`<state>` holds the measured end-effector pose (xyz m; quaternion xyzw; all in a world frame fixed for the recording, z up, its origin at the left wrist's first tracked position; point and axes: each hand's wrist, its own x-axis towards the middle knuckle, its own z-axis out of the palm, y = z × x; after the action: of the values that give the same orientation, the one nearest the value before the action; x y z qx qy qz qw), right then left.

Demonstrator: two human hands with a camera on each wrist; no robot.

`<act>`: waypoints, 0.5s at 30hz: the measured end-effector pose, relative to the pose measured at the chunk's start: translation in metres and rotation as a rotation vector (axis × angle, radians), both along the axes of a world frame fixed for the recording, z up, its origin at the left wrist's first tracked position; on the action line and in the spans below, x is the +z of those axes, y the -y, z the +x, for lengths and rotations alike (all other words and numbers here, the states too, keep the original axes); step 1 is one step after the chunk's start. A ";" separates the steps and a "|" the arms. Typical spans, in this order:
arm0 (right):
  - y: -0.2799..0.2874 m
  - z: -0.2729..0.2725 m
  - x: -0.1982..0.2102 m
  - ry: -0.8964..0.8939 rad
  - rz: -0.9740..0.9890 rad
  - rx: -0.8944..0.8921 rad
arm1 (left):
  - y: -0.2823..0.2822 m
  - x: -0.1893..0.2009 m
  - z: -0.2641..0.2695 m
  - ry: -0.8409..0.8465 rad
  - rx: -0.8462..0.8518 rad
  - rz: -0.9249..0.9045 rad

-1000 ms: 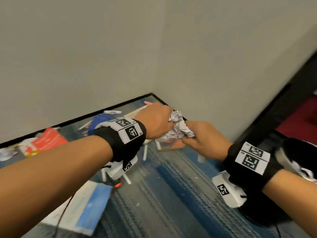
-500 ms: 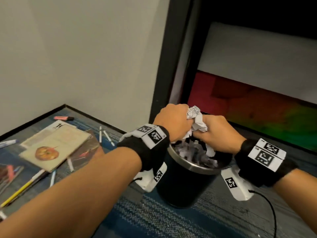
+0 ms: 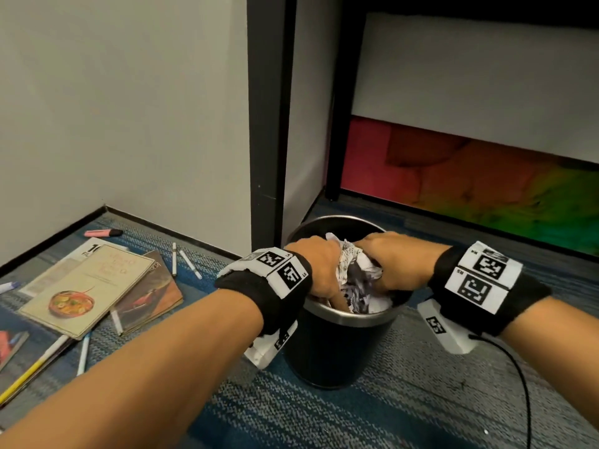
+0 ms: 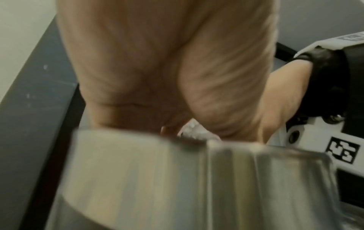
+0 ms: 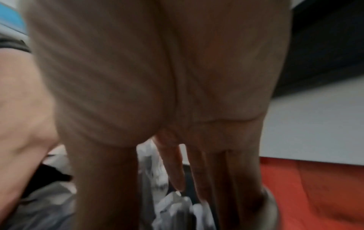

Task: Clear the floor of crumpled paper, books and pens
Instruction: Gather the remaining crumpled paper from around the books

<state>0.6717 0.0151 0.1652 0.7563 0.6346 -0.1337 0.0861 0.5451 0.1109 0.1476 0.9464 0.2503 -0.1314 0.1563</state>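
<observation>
A black bin with a steel rim (image 3: 340, 314) stands on the carpet, filled with crumpled paper (image 3: 351, 270). Both my hands are down in its mouth on that paper. My left hand (image 3: 319, 270) lies on its left side, with a straight finger reaching down inside the rim. My right hand (image 3: 395, 264) presses from the right; the right wrist view shows its fingers (image 5: 173, 168) straight above the paper (image 5: 173, 207). The bin rim (image 4: 177, 171) hides my left fingers in the left wrist view. Books (image 3: 87, 286) and pens (image 3: 190, 268) lie on the floor to the left.
A pink highlighter (image 3: 103, 233) lies by the wall and a yellow pencil (image 3: 29, 374) near the left edge. A black post (image 3: 269, 124) rises just behind the bin. A red-to-green panel (image 3: 486, 183) runs along the back right. A black cable (image 3: 518, 367) trails from my right wrist.
I turned from the floor corner to the bin. Both hands carried the crumpled paper over it, then lowered into its mouth, and the right fingers straightened.
</observation>
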 end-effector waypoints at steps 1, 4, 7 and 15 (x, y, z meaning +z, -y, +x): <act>-0.001 0.000 0.007 0.034 -0.009 -0.013 | -0.003 0.006 -0.004 0.024 0.017 0.029; -0.005 -0.008 0.028 0.106 -0.064 -0.017 | -0.011 0.024 -0.021 0.149 0.057 -0.023; -0.011 -0.036 0.048 0.202 0.027 0.047 | -0.025 0.038 -0.050 0.333 0.100 -0.076; -0.097 -0.214 0.052 0.232 0.307 0.306 | -0.081 0.052 -0.223 0.196 0.337 0.267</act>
<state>0.4580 0.1119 0.2172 0.6659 0.7405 0.0666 0.0619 0.3222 0.1919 0.2001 0.9117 0.4037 0.0234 0.0730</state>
